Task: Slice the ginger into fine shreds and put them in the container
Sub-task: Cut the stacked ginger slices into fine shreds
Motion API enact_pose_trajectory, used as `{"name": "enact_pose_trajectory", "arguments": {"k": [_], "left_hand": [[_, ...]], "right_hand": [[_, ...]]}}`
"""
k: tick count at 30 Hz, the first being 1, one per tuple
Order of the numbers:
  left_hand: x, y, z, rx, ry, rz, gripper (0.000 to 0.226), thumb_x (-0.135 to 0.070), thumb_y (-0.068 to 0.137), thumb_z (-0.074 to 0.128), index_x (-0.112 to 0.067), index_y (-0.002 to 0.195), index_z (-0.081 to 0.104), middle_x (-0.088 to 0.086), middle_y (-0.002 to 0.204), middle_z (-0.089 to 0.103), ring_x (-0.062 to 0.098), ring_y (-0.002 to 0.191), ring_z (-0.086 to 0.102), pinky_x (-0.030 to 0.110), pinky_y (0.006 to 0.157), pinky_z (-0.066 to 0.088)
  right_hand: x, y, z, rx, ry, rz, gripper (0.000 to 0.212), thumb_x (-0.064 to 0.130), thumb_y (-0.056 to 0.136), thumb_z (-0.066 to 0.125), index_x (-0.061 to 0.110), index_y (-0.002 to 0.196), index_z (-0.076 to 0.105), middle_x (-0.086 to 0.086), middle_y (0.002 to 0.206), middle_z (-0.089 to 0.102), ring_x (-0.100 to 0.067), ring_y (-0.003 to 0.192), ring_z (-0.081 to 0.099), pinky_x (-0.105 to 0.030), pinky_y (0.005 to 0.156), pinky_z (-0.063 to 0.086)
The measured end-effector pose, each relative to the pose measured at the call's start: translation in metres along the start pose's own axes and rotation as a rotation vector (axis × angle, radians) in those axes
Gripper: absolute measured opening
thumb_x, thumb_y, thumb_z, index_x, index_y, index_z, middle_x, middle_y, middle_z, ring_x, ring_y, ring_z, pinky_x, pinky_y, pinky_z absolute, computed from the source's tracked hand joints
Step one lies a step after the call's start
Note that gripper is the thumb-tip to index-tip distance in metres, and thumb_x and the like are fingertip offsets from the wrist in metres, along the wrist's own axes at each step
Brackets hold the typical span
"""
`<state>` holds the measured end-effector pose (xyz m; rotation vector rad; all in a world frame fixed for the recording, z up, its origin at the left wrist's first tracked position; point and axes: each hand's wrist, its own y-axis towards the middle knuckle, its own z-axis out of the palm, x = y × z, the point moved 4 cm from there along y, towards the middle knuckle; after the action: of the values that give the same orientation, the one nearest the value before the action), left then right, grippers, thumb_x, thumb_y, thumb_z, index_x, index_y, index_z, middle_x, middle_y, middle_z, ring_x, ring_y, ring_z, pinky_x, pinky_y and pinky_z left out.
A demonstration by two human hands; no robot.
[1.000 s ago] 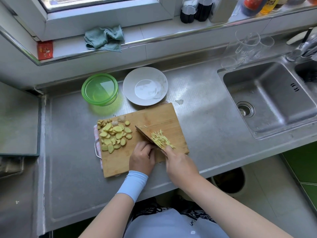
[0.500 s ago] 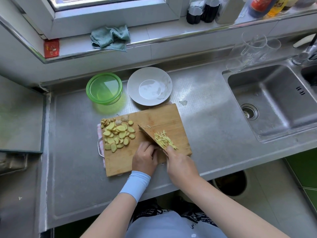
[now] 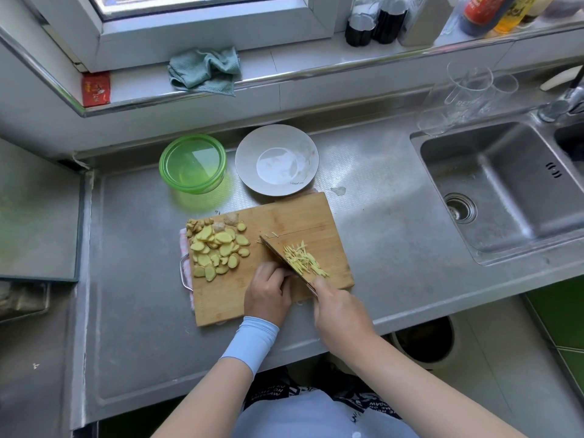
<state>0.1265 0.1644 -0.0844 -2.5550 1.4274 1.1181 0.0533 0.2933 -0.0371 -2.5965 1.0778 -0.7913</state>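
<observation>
Wooden cutting board [image 3: 294,216] on steel table [image 3: 388,248].
- Ginger slices [image 3: 218,248]: heaped at the board's left end.
- Ginger shreds [image 3: 303,260]: piled right of centre, against the knife [image 3: 278,255].
- Right hand [image 3: 341,311]: clamped on the knife handle.
- Left hand [image 3: 268,295]: fingers curled, knuckles by the blade; anything beneath them was hidden.
- Green container [image 3: 192,162]: stood behind the board, beside a white plate [image 3: 248,159].

bright daylight from window [image 3: 202,4] | counter [image 3: 379,235] glare | edges bowed
</observation>
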Motion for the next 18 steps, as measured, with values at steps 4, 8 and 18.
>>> {"name": "enact_pose_trajectory", "arguments": {"k": [4,8,18], "left_hand": [[0.001,-0.001,0.000,0.007,0.010,-0.013,0.014,-0.014,0.086,0.057,-0.009,0.080,0.069,0.005,0.085,0.062,0.025,0.079,0.055,0.033,0.063,0.048],[0.004,-0.002,0.002,0.027,0.001,-0.027,0.015,-0.013,0.085,0.056,-0.009,0.083,0.071,0.007,0.086,0.064,0.026,0.081,0.058,0.035,0.065,0.050],[0.001,-0.002,0.000,0.006,0.010,-0.005,0.015,-0.013,0.084,0.056,-0.008,0.080,0.069,0.006,0.084,0.062,0.023,0.080,0.053,0.028,0.063,0.044]], "right_hand": [[0.006,0.009,-0.001,-0.010,-0.005,-0.023,0.019,0.016,0.101,0.042,0.020,0.119,0.037,-0.009,0.091,0.067,-0.032,0.078,0.063,-0.035,0.059,0.040],[-0.005,-0.009,-0.004,-0.015,0.024,-0.028,0.034,0.013,0.100,0.040,0.028,0.128,0.029,-0.007,0.084,0.064,-0.030,0.070,0.053,-0.036,0.059,0.038],[0.001,-0.001,0.001,0.013,0.011,0.001,0.028,0.013,0.100,0.042,0.021,0.127,0.038,-0.011,0.089,0.067,-0.035,0.080,0.064,-0.037,0.061,0.043]]}}
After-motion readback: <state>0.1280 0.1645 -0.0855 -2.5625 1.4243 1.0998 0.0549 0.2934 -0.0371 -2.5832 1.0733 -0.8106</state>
